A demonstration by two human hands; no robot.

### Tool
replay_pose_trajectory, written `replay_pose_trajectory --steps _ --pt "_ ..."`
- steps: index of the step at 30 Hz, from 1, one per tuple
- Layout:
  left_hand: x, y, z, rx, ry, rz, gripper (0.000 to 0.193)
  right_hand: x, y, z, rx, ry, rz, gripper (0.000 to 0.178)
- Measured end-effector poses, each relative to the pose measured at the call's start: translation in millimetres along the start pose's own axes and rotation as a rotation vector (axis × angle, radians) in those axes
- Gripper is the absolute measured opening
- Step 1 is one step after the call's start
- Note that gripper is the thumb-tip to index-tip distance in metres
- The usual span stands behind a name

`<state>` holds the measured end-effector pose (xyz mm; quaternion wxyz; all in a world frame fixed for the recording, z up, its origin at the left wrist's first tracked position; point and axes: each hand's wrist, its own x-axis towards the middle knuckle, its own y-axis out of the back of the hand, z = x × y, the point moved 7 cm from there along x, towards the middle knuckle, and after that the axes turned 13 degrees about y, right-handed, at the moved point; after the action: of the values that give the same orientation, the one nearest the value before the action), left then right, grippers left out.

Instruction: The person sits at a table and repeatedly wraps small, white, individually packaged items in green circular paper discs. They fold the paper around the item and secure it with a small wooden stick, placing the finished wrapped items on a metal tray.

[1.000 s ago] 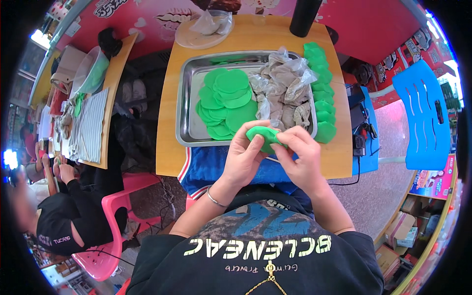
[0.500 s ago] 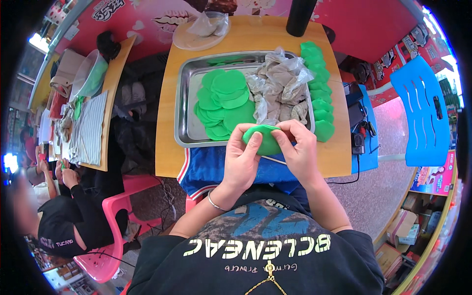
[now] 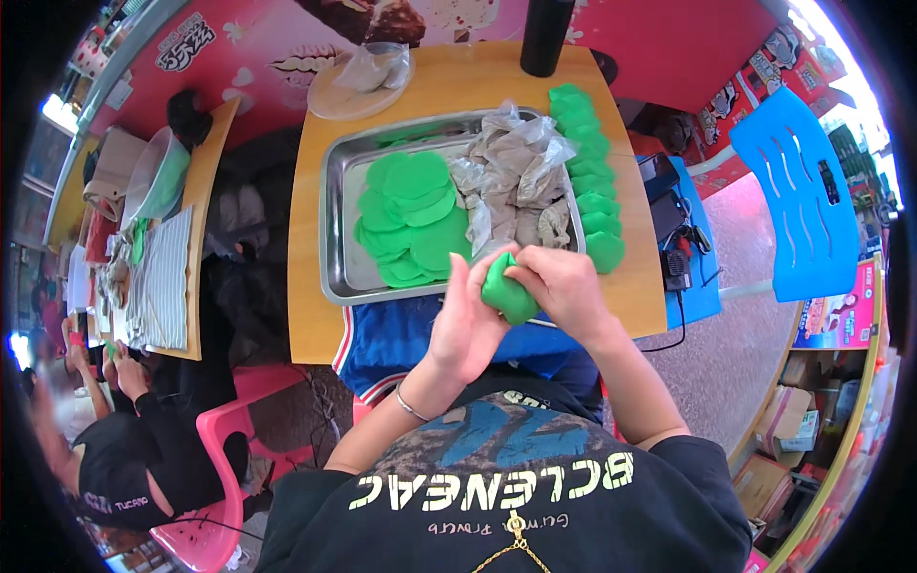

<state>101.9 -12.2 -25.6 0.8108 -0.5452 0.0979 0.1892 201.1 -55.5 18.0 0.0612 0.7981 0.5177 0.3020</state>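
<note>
Both hands meet over the tray's near edge around a soft green round piece (image 3: 509,296), now gathered into a pouch-like shape. My left hand (image 3: 466,329) cradles it from the left side, thumb raised. At its top edge, my right hand (image 3: 565,294) pinches with thumb and forefinger. Just beyond lies a metal tray (image 3: 331,229). Its left half holds a loose pile of flat green discs (image 3: 406,191); the right half has greyish-brown lumps in clear plastic (image 3: 521,172). What is inside the held piece, if anything, is hidden.
A row of overlapping green pieces (image 3: 594,181) runs along the table's right side. At the back stand a black cylinder (image 3: 544,38) and a round clear lid (image 3: 334,100) with a plastic bag on it. A blue chair (image 3: 798,191) is at right; another person (image 3: 115,449) sits at left.
The green piece has gone from a flattish fold held at both edges to a rounder, gathered form. My left hand has turned more palm-up; my right now pinches the top. The whole view has shifted slightly.
</note>
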Motion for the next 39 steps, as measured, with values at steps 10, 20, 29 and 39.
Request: replay_pose_trajectory --steps 10,20,29,39 --pt "8.2 -0.8 -23.5 0.407 -0.068 0.064 0.036 -23.3 23.1 2.4 0.084 -0.221 -0.133 0.010" --pt "24.6 -20.8 -77.2 1.259 0.063 -0.255 0.047 -65.2 98.6 62.1 -0.450 -0.269 -0.118 0.016" --pt "42.2 -33.1 -61.7 1.232 -0.007 -0.178 0.036 -60.5 84.0 64.3 -0.498 -0.183 0.047 0.036" --pt "14.3 19.2 109.8 2.062 -0.856 0.792 0.034 -41.0 91.7 31.0 -0.597 -0.075 0.122 0.036"
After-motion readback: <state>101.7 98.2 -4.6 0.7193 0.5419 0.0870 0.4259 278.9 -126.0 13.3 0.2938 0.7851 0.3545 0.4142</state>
